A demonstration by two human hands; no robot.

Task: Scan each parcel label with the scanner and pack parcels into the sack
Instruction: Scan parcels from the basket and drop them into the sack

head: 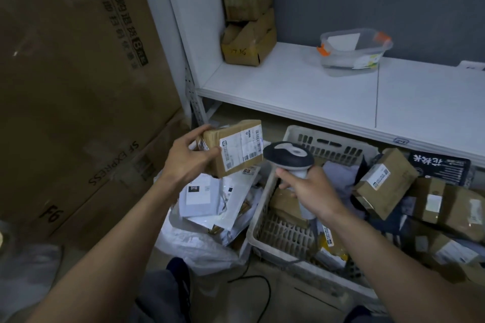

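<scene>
Cardboard parcel [233,148] held just beside the scanner [288,156].
Left hand [186,160] pinches the parcel's end (label side up); right hand [309,191] curls its fingers [284,174] round the scanner's handle.

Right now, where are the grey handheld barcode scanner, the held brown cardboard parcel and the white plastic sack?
grey handheld barcode scanner [288,156]: head view, top of its head.
brown cardboard parcel [241,149]: head view, its white label.
white plastic sack [199,250]: head view, crumpled front wall.

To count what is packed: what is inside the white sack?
In the white sack lie flat white mailers with labels, the top one marked 010. Anything beneath them is covered.
</scene>
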